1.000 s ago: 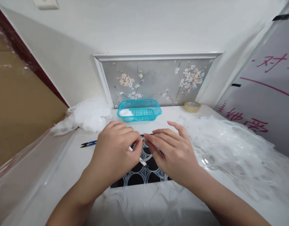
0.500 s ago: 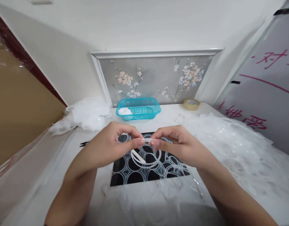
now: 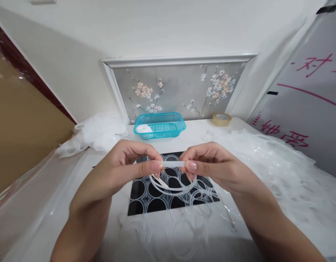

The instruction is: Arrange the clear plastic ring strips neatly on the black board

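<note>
A translucent white plastic ring [image 3: 172,193], looped like thin tubing, hangs between my two hands. My left hand [image 3: 132,162] pinches one end of its straight top stretch between thumb and fingers. At the other end my right hand [image 3: 211,165] grips it in the same way, with a short pale length showing between the thumbs. Below the ring lies a black mat [image 3: 157,205] with a pattern of grey circles. A thin white stick-like piece [image 3: 160,181] shows inside the loop; what it rests on I cannot tell.
A turquoise basket [image 3: 181,127] holding a white item stands at the back. Right of it is a roll of clear tape [image 3: 221,120]. Clear rings pile up on the right [image 3: 277,174]; a white heap [image 3: 97,131] sits on the left. Loose rings [image 3: 181,233] lie in front of the mat.
My hands have moved apart, the left slightly leftward and the right to the right. More of the ring's top stretch shows between them, and the loop looks wider.
</note>
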The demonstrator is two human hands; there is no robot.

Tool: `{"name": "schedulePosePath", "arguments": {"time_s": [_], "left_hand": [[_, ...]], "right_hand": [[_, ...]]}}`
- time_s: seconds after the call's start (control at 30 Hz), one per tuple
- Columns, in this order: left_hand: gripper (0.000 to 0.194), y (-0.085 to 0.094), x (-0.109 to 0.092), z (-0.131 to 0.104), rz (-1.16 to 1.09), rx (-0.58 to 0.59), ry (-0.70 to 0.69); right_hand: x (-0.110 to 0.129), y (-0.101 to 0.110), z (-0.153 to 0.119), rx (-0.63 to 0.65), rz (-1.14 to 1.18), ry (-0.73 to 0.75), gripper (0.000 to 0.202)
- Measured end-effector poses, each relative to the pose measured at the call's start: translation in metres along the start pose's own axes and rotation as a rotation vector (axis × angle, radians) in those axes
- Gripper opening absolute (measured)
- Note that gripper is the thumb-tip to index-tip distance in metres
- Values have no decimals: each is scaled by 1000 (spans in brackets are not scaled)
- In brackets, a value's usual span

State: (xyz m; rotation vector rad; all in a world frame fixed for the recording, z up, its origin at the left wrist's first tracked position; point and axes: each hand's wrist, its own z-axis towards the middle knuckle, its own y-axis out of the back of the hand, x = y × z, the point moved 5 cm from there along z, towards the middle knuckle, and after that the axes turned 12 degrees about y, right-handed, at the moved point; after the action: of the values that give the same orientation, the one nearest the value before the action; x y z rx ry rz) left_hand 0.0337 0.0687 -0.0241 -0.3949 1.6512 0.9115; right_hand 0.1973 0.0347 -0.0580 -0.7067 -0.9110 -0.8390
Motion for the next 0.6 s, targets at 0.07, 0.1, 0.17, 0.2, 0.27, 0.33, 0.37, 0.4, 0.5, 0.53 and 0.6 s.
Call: {"name": "schedulePosePath", "arguments": {"time_s": [0.07,0.1,0.17,0.2,0.27,0.33,0.37,0.4,0.5,0.53,0.6], "left_hand": [[16,0,2,-1,-31,12,-8],[16,1,2,-1,-43,14,-14],[15,2,2,-2,-51,2,-33],[16,2,2,-2,-49,-8,-42],[16,3,2,-3,-45,-19,-58],[17,4,1,-5,-41,-25,-69],[17,5,0,-6,-34,-30,-76],[18,5,0,-6,-19,-37,-86],[17,6,-5,-8,72,-106,-160],[15,7,-9,-9,117,-154,-220],[12,10,-19,-15,244,-316,-417]], "right_hand": [[1,1,0,3,30,11,15],[1,1,-1,3,35,17,15],[2,1,-1,5,31,26,16],[3,1,-1,6,27,29,16],[4,1,-1,9,20,37,16],[5,1,-2,12,15,43,16],[5,1,-2,16,9,48,15],[6,1,-2,21,-3,54,15],[11,-2,-3,32,-155,87,17],[14,-2,-4,19,-266,118,17],[25,-3,-6,-39,-596,255,13]]}}
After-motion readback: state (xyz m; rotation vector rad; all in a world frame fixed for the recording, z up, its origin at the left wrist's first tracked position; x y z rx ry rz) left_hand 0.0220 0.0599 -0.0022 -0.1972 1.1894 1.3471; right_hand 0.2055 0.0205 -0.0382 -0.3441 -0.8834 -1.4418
